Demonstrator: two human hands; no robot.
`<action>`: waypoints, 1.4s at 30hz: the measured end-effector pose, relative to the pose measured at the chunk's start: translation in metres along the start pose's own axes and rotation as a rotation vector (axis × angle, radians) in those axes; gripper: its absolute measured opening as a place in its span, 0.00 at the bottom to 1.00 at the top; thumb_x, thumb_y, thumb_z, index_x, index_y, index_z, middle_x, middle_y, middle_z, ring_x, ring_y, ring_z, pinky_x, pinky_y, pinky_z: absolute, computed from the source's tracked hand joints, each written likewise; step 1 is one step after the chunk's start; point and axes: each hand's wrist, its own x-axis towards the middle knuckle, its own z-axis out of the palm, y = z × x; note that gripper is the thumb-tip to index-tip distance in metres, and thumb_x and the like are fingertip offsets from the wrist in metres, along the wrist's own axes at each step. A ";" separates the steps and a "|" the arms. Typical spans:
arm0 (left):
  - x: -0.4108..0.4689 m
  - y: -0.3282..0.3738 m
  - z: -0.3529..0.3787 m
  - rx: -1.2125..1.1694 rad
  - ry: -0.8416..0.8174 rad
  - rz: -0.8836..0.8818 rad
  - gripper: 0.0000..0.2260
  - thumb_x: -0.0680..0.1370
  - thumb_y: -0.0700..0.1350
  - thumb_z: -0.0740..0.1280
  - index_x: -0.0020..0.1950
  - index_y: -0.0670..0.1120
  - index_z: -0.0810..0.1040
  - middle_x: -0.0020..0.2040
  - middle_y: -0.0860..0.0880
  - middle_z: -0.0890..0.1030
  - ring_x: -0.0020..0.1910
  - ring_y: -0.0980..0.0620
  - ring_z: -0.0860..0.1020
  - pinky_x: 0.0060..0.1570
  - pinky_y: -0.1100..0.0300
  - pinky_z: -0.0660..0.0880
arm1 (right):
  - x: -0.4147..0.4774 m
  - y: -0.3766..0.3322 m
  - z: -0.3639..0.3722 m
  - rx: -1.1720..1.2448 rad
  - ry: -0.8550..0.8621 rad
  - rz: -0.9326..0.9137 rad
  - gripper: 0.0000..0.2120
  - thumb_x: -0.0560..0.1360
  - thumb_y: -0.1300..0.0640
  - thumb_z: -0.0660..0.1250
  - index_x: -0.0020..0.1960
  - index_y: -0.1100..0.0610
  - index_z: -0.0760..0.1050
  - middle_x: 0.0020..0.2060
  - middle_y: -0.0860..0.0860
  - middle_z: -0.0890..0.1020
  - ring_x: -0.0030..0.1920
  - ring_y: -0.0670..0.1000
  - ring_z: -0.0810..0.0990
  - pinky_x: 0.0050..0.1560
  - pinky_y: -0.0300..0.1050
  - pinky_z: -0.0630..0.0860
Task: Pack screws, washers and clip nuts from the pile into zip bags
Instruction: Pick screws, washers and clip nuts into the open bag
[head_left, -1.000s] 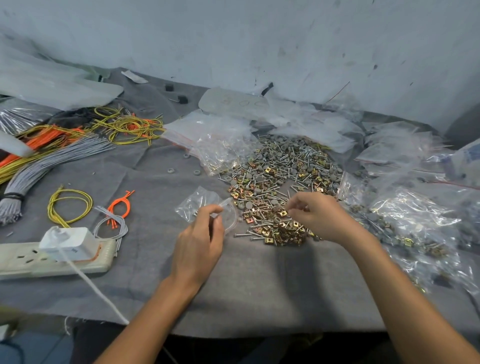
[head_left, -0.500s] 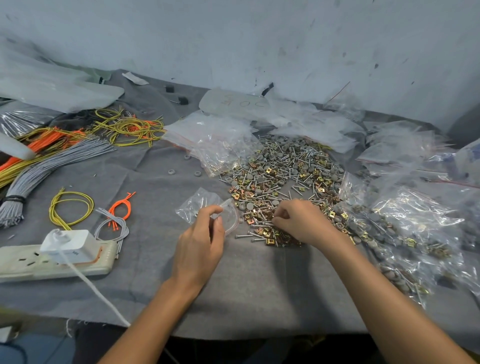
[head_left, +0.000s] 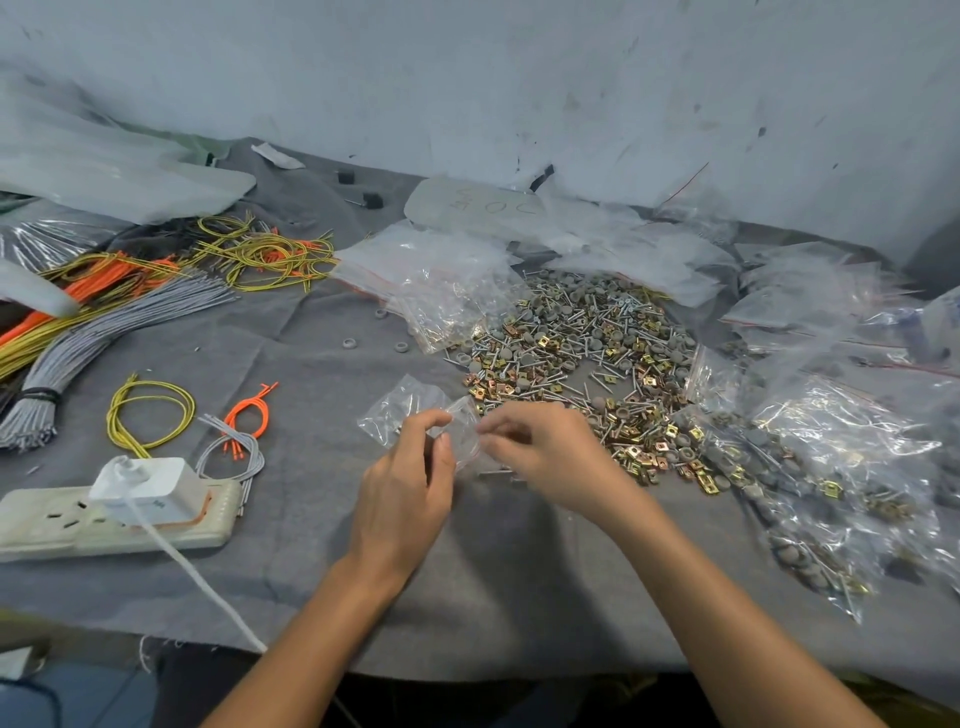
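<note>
One grey cloth covers the whole surface (head_left: 519, 587), running back to a scuffed pale wall. Across its right half lie many clear filled bags (head_left: 810, 467) (screws, grey caps and brass clips show through the plastic), and more empty bags (head_left: 457, 280) are heaped behind the pile. The pile (head_left: 582, 353) itself sits right of centre: silver screws, grey round washers and yellow-brass clip nuts mixed together, spreading toward the filled bags.

On the left, bundles of grey, orange and yellow wire (head_left: 104, 322) fan out from the edge, with a small yellow loop (head_left: 150, 415) and a grey-and-orange loop (head_left: 239, 436) lying apart, nearer the front. A cream power strip (head_left: 104, 525) lies at the front left with a white charger (head_left: 150, 486) plugged in, its cable trailing off the edge.

The two bare hands meet just in front of the pile. The left hand (head_left: 405, 493) pinches the mouth of a small zip bag (head_left: 415, 415) between thumb and forefinger, the bag resting on the cloth beyond. The right hand (head_left: 550, 457) has its fingertips bunched at the bag's opening; whether they hold a piece I cannot tell. A few loose washers (head_left: 351, 344) lie on the cloth left of the pile.
</note>
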 end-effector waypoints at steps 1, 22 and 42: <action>-0.001 0.000 0.000 0.000 0.002 -0.002 0.10 0.81 0.48 0.62 0.62 0.55 0.71 0.37 0.56 0.78 0.36 0.47 0.78 0.33 0.53 0.70 | 0.001 -0.006 0.008 -0.007 -0.023 -0.024 0.06 0.77 0.55 0.72 0.53 0.49 0.84 0.43 0.45 0.86 0.44 0.43 0.83 0.51 0.42 0.79; 0.001 0.001 0.001 -0.024 0.037 0.016 0.10 0.81 0.45 0.63 0.61 0.54 0.71 0.35 0.53 0.79 0.35 0.45 0.77 0.32 0.49 0.72 | 0.055 0.018 -0.023 -0.431 0.009 0.054 0.06 0.80 0.53 0.66 0.53 0.45 0.81 0.52 0.46 0.79 0.47 0.48 0.79 0.51 0.53 0.79; 0.002 0.001 0.000 -0.011 0.028 0.022 0.10 0.80 0.45 0.62 0.61 0.54 0.71 0.32 0.56 0.73 0.34 0.47 0.75 0.30 0.50 0.70 | 0.036 0.024 -0.021 -0.299 0.020 0.041 0.08 0.80 0.55 0.67 0.58 0.46 0.76 0.48 0.43 0.78 0.48 0.47 0.78 0.51 0.49 0.75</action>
